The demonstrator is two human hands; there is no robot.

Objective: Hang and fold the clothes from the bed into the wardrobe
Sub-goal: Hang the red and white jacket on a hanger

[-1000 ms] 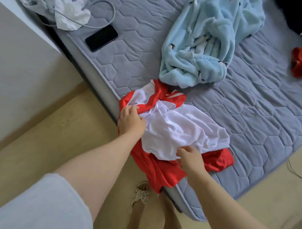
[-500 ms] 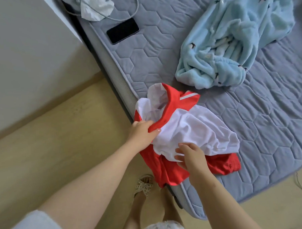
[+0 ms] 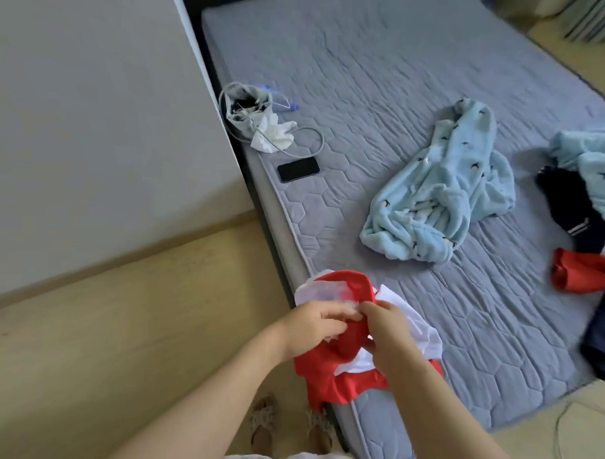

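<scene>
Garment [image 3: 333, 376], red and white, is gripped by left hand [image 3: 311, 327] and right hand [image 3: 392, 336], fingers curled on fabric, close together. Blue fleece [image 3: 437, 197] is seen beyond right hand, on bed [image 3: 392, 89].

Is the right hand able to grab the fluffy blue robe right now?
Probably not yet. The right hand is pinching the red and white shirt with the left hand. The fluffy blue robe lies farther up the mattress, nothing lying between. Once it lets go, probably yes.
</scene>
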